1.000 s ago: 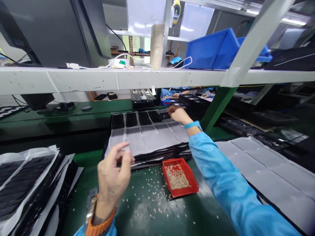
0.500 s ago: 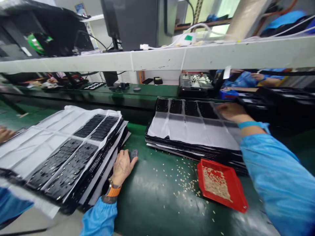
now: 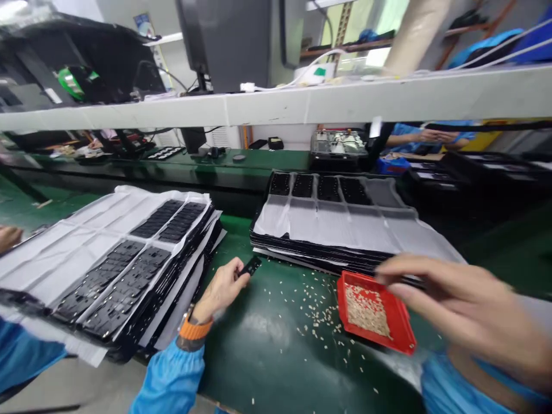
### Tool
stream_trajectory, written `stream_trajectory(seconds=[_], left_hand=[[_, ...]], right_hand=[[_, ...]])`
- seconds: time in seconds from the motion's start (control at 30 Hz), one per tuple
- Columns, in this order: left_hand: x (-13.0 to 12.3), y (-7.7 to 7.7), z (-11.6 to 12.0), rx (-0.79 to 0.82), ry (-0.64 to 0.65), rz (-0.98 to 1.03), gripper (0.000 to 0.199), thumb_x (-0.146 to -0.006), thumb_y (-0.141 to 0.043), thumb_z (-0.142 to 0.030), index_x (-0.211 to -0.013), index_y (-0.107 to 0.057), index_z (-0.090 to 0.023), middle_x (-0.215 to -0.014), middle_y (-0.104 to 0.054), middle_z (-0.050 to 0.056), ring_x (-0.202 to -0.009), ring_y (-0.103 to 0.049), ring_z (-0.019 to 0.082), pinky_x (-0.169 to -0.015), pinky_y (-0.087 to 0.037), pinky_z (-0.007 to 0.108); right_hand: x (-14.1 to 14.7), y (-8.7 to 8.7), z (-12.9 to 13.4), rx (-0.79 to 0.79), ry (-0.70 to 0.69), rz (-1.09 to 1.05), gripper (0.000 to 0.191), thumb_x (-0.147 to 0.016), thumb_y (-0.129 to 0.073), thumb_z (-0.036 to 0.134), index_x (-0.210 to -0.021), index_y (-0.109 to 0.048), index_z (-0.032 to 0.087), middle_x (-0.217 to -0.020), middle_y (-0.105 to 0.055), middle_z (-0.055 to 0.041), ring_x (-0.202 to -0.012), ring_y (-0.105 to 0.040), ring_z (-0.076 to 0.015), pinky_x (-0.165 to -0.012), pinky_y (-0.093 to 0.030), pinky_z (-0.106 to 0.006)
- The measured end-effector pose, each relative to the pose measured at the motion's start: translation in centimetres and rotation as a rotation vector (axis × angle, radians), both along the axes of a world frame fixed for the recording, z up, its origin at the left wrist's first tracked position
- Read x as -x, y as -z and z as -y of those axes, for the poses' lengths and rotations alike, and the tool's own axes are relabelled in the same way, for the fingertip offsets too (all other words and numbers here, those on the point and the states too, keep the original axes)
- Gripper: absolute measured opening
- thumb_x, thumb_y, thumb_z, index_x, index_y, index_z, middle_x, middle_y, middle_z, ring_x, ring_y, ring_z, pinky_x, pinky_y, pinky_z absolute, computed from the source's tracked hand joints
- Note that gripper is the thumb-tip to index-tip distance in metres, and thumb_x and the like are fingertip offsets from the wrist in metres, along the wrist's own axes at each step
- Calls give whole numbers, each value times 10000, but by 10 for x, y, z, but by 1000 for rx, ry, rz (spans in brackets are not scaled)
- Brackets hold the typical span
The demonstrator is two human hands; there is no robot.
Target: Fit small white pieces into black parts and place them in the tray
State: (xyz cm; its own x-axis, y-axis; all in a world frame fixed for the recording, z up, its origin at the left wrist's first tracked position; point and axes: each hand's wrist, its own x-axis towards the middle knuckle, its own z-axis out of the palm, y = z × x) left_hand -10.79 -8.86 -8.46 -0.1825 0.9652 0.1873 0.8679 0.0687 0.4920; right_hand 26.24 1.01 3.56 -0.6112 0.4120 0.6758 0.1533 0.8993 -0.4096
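My left hand (image 3: 224, 290), with an orange-strapped watch at the wrist, pinches a small black rectangular plastic part (image 3: 250, 265) just above the green tabletop. My right hand (image 3: 466, 313) is blurred by motion at the right, its fingers curled beside the red tray (image 3: 403, 333). A dark sliver shows between its thumb and fingers; what it is cannot be made out. Inside the red tray lie many tiny pale pieces (image 3: 366, 313). To the left, a tilted stack of trays (image 3: 103, 230) holds rows of black parts (image 3: 125, 287) on top.
A second stack of trays (image 3: 332, 221) stands behind the red tray, black parts in its far row. Loose pale bits (image 3: 319, 313) are scattered on the green table (image 3: 267, 356). A white shelf beam (image 3: 267, 109) crosses above. Another person's hands (image 3: 435, 136) show at the back right.
My right hand has come back from the far row of the right tray stack towards me, over by the red tray. My left hand has lifted slightly, and its black part is tilted up.
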Motion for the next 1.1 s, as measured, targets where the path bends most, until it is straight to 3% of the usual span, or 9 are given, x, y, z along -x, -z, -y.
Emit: stream_trajectory(seconds=[0.17, 0.33, 0.43, 0.5, 0.63, 0.73, 0.87, 0.97, 1.1], left_hand=[[-57, -52, -20, -292, 385, 21, 90, -954, -515, -181, -887, -482, -231, -843, -586, -7, -750, -571, 155, -729, -469, 281], [-103, -70, -56, -662, 568, 253, 177, -897, -594, -95, -986, -523, -231, -1052, -614, 52, -981, -626, 193, -837, -507, 303], [-113, -75, -71, -382, 680, 637, 477, -898, -736, -396, -1283, -507, -230, -1213, -630, 112, -1057, -649, 245, -823, -544, 324], [-114, -77, -76, -81, 774, 872, 613, -931, -641, -604, -1360, -484, -196, -1048, -693, 99, -883, -679, 222, -727, -549, 311], [-113, -73, -78, 280, 785, 1110, 412, -993, -574, -574, -1060, -567, -168, -637, -639, -8, -542, -576, 114, -547, -459, 216], [-122, -67, -77, 221, 683, 1186, 324, -943, -713, -455, -972, -573, -164, -677, -682, 3, -581, -613, 101, -573, -473, 193], [-139, -60, -79, -96, 457, 1334, 294, -915, -742, -424, -1006, -620, -172, -910, -712, 34, -734, -660, 124, -625, -538, 215], [-139, -60, -78, -23, 551, 1196, 332, -922, -710, -478, -1057, -649, -181, -995, -708, 49, -765, -659, 153, -649, -564, 262], [-122, -65, -74, 134, 735, 775, 426, -975, -596, -558, -824, -662, -165, -723, -669, 25, -648, -614, 152, -635, -516, 273]], right_hand=[[56, 20, 15, 89, 74, 24, 352, -920, -648, 165, -1270, -623, 195, -1028, -715, -72, -705, -678, -146, -647, -600, -285], [66, 35, 7, 7, 136, -253, 218, -854, -542, 14, -926, -638, 195, -1011, -724, -75, -910, -714, -179, -791, -601, -304], [58, 34, -1, -67, 166, -347, 264, -808, -528, -7, -934, -638, 198, -1036, -733, -82, -948, -722, -183, -850, -609, -323], [54, 34, -6, -81, 99, -342, 277, -809, -525, -11, -944, -643, 201, -1041, -742, -77, -964, -729, -177, -863, -613, -315], [53, 37, -13, 15, -28, -303, 236, -865, -538, 12, -945, -656, 200, -1096, -741, -76, -1008, -727, -170, -890, -606, -306], [61, 43, -13, 198, 85, -394, 263, -933, -529, 77, -1127, -649, 209, -1236, -693, -112, -1061, -706, -184, -899, -610, -329], [72, 48, -9, 470, 97, -438, 268, -978, -552, 166, -1240, -605, 192, -1061, -725, -84, -903, -720, -168, -776, -628, -294], [73, 45, -8, 402, 144, -366, 126, -941, -598, 156, -1037, -679, 168, -911, -740, -44, -797, -705, -153, -743, -596, -270], [65, 37, -8, 269, 47, -142, 166, -962, -586, 137, -1022, -736, 176, -898, -762, -34, -791, -705, -143, -743, -565, -259]])
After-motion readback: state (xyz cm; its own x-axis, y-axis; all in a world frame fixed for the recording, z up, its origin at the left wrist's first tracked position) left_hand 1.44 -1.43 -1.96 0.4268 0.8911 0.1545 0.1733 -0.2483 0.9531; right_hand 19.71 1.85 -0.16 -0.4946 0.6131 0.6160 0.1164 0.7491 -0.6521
